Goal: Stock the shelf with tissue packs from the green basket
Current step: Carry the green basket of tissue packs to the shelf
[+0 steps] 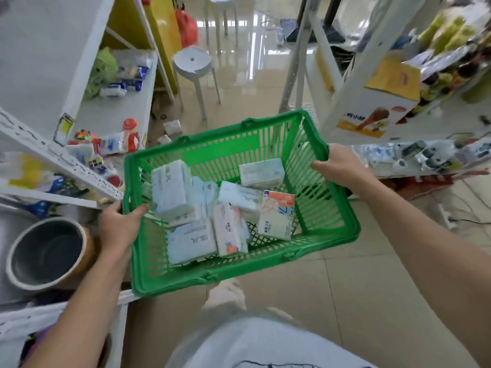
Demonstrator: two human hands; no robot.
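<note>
I hold a green plastic basket (329, 224) in front of me, above the floor, between two shelving units. My left hand (119, 227) grips its left rim, thumb inside. On the right rim, my right hand (340, 166) is closed. Several tissue packs lie loose in the basket: pale blue ones (172, 189) on the left and middle, another at the back (261, 172), and a white pack with orange and blue print (277, 215) on the right. The white shelf (111, 112) to my left carries more tissue packs (113, 143).
A metal pot (46, 254) stands on the lower left shelf, close to my left forearm. A white stool (192, 62) stands in the aisle ahead. The right shelving (342, 102) holds boxes and packets. Small packs lie on the tiled floor (172, 127).
</note>
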